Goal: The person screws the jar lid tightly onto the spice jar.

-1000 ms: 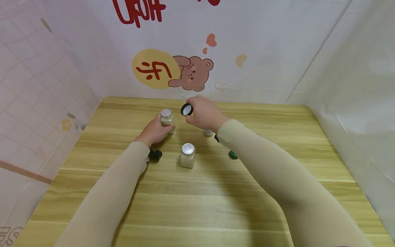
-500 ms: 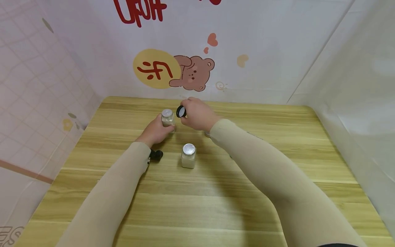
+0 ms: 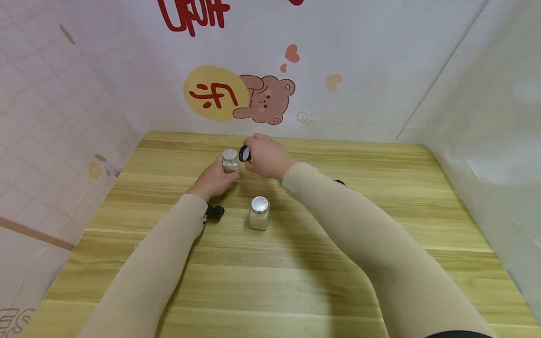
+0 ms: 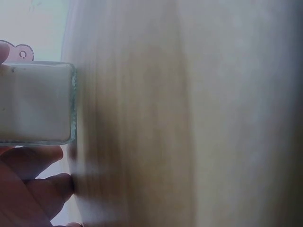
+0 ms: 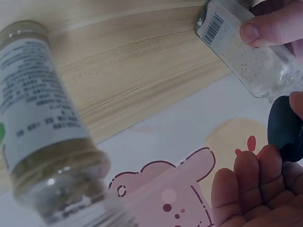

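Observation:
Near the back left of the table, my left hand [image 3: 213, 180] grips an upright square glass jar [image 3: 230, 162] with a silvery sealed mouth. Pale powder fills it, as the left wrist view shows of the jar [image 4: 38, 101]. My right hand [image 3: 268, 157] pinches a black screw cap [image 3: 244, 153] by its edge. The cap is tilted, its white inside turned toward the jar, just right of the mouth. Whether they touch is unclear. In the right wrist view, fingers lie below the cap [image 5: 284, 127], and a barcode shows on the jar [image 5: 246, 52].
A second silver-topped square jar [image 3: 259, 216] stands mid-table, in front of both hands. Close to the right wrist camera is a labelled bottle [image 5: 42, 99]. A dark object [image 3: 339, 181] peeks from behind the right sleeve. A printed wall [image 3: 359, 103] rises behind the table.
My right hand has moved left with the cap, closer to the jar, and the cap has turned. The right arm now hides the small bottle and green object. The left hand stays put.

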{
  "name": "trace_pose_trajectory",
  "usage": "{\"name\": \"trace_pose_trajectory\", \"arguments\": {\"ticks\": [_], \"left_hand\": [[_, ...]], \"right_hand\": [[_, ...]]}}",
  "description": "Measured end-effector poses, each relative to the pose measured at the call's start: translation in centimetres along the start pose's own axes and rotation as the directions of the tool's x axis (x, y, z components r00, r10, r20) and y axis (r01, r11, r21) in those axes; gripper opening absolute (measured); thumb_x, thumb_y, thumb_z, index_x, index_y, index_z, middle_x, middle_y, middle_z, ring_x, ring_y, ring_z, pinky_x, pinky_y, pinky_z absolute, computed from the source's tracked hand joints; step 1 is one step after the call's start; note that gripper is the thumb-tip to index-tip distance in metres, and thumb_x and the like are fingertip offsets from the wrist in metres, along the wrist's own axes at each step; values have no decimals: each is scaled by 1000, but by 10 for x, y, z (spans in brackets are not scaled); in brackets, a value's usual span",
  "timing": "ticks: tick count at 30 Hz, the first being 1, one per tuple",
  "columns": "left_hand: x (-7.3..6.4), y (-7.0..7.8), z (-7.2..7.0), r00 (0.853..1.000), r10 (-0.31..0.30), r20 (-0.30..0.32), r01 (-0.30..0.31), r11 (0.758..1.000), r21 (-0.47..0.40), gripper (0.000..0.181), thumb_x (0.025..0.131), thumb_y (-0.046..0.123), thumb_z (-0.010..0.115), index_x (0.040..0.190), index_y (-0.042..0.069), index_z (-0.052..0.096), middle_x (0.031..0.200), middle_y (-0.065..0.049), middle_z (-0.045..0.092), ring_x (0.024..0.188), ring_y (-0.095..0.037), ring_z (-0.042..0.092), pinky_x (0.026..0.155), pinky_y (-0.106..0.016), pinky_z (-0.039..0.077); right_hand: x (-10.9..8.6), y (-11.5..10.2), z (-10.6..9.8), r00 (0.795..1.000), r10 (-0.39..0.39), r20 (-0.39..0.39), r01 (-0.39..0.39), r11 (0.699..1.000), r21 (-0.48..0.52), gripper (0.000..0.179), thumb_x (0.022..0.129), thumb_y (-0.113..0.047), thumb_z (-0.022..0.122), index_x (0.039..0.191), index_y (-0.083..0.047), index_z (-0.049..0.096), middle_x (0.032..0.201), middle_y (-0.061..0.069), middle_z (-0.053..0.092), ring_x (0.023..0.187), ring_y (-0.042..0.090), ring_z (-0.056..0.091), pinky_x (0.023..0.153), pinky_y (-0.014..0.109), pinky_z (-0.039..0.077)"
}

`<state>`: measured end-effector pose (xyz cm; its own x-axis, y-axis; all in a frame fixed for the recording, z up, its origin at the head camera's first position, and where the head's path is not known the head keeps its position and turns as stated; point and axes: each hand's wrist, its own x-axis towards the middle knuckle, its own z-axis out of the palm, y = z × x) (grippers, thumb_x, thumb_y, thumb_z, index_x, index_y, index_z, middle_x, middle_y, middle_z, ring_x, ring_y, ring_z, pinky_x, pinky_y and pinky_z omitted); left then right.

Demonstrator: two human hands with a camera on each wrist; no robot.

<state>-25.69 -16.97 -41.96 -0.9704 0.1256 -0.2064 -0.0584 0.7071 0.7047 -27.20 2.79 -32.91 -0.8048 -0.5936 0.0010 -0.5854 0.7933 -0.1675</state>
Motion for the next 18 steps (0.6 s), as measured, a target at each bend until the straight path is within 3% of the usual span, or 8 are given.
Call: {"name": "trace_pose_trajectory", "arguments": {"ticks": [18], "left_hand": [[2, -1, 1, 1000, 5, 0, -5, 1000, -4, 83, 99, 43, 64, 163, 8, 26, 157, -19, 50, 146, -39, 48, 123, -56, 37]], "right_hand": [[7, -3, 2, 1000, 18, 9, -18, 1000, -14, 38, 97, -25, 72, 127, -4, 62, 118, 10, 64, 109, 25, 60, 100, 37, 52]]}}
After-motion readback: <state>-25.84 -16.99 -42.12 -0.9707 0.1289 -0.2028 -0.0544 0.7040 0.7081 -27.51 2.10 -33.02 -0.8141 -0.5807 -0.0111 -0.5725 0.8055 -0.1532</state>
